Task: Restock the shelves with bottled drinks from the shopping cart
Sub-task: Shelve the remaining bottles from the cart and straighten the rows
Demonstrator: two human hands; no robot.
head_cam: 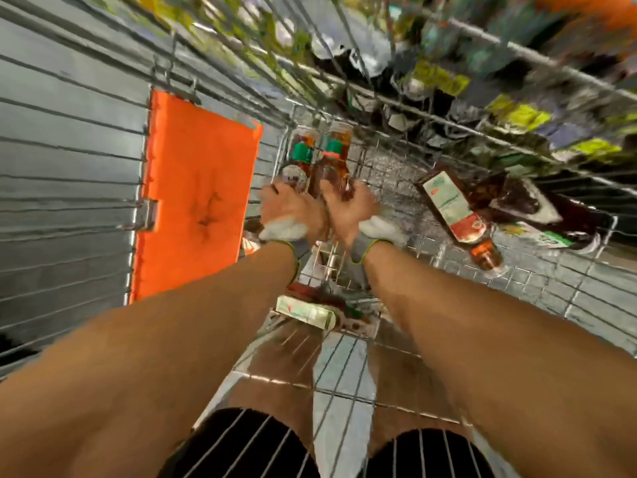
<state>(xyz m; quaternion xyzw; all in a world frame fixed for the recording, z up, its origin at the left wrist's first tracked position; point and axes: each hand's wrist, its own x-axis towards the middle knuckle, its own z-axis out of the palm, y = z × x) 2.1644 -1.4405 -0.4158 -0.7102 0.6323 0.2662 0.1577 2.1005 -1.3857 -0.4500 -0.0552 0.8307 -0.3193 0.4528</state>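
Note:
Both my arms reach down into the wire shopping cart (406, 174). My left hand (289, 208), in a grey-and-white glove, grips an amber drink bottle with a green label (301, 151). Right beside it, my right hand (351, 210) grips a second amber bottle with a green label (336, 150). The two bottles stand side by side, touching or nearly so. Another amber bottle with a white-and-red label (455, 208) lies on the cart floor to the right. One more labelled bottle (306, 310) lies below my wrists. The frame is motion-blurred.
An orange plastic flap (196, 191) hangs on the cart's left wire wall. Dark packaged items (537, 201) lie at the cart's right end. Blurred shelves of goods (448, 81) run across the top. Grey tiled floor (69, 167) shows through the bars on the left.

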